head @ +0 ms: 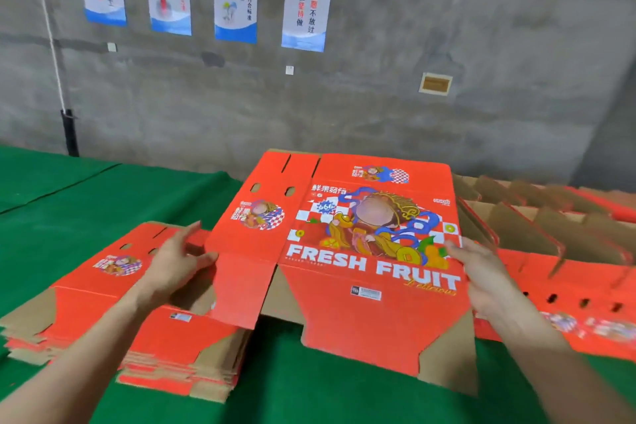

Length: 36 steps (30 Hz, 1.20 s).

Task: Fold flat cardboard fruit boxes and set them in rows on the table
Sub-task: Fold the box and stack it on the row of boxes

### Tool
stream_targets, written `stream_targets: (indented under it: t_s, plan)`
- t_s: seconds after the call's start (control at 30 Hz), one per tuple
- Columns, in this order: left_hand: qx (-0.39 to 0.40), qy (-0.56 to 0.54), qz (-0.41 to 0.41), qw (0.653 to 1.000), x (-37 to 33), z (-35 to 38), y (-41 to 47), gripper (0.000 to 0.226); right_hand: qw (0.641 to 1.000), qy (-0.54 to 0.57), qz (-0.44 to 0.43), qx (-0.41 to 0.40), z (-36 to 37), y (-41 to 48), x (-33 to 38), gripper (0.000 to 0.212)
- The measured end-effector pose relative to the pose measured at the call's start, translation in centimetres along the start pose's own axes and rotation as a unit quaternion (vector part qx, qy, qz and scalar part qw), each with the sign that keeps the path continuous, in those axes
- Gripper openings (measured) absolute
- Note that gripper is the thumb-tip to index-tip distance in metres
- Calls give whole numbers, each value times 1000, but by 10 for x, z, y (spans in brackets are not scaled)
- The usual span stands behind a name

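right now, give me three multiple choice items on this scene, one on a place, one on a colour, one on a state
1. Where is the stack of flat boxes, relative to the held box?
A) to its right B) to its left C) on top of it

2. What colour is the table cover?
A) blue B) grey C) green

3. How is the held box gripped?
A) by both hands B) by one hand C) by no hand

Key: 1 B, the stack lies at the left, under the left hand. 2 C, green cloth shows all round the boxes. 3 A, the left hand and the right hand each grip a side edge.
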<state>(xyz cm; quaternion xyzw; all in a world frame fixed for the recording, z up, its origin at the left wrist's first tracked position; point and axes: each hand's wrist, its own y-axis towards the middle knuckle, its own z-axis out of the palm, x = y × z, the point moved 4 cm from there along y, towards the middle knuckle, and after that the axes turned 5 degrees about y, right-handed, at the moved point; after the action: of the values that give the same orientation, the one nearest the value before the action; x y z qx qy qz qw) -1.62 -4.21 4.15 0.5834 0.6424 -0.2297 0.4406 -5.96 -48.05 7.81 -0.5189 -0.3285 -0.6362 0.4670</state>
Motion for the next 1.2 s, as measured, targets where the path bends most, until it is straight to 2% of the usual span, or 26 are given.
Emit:
stream_targets:
  t_s: [0.1, 0.17, 0.23, 0.27, 0.3, 0.37, 0.4, 0.43, 0.47, 0.5, 0.53, 0.6, 0.73, 0.8, 0.87, 0.93, 0.97, 1.0, 1.1, 1.2]
  plan:
    - [134, -199, -13, 971, -37, 2, -4, 39, 997, -44, -63, -10, -41, -11, 50, 58]
    - [161, -298, -38, 940, -59, 4, -2, 25, 997, -10, -72, 16, -63, -21, 74, 47]
    - [186, -423, -59, 885, -84, 10, -7, 31, 996, 15, -79, 46, -86, -28, 76, 30]
    - [207, -479, -50, 852, -99, 12, -10, 37, 996, 31, -71, 51, -94, -34, 75, 32]
    - [222, -524, -30, 822, -114, 12, -13, 39, 996, 46, -57, 53, -101, -37, 74, 44]
    - [243, -556, 34, 794, -142, 12, -21, 41, 993, 84, -59, 66, -113, -41, 81, 67]
    - [232, -532, 73, 811, -154, 12, -24, 47, 990, 103, -67, 72, -119, -43, 86, 73]
    - [201, -474, 119, 849, -164, 12, -25, 51, 987, 120, -77, 73, -126, -45, 92, 70]
    - [151, -384, 168, 895, -174, 13, -27, 44, 984, 135, -88, 74, -132, -46, 98, 67]
    - [95, -316, 221, 918, -185, 13, -27, 29, 983, 141, -93, 73, -140, -46, 102, 66]
    - [51, -286, 250, 924, -196, 14, -29, 17, 984, 135, -92, 71, -145, -48, 104, 67]
    - [25, -305, 259, 916, -211, 21, -33, 10, 992, 82, -86, 41, -155, -51, 103, 65]
    - [116, -433, 191, 873, -218, 59, -41, 15, 996, -45, -62, -40, -165, -50, 73, 52]
    - [117, -441, 168, 874, -207, 80, -46, 22, 980, -85, -131, -126, -170, -49, 62, 43]
    - [118, -443, 143, 877, -190, 98, -52, 25, 919, -172, -288, -208, -166, -56, 66, 31]
    - [129, -438, 123, 881, -176, 114, -59, 20, 849, -280, -411, -179, -146, -61, 72, 37]
    - [137, -436, 117, 881, -171, 121, -63, 18, 832, -320, -431, -141, -134, -59, 73, 40]
    - [146, -437, 112, 880, -168, 128, -67, 17, 834, -344, -419, -99, -122, -55, 74, 41]
    - [162, -431, 111, 881, -162, 140, -77, 17, 884, -366, -290, 8, -99, -36, 73, 35]
    - [155, -420, 97, 889, -153, 144, -85, 26, 891, -400, -199, 85, -96, -25, 63, 26]
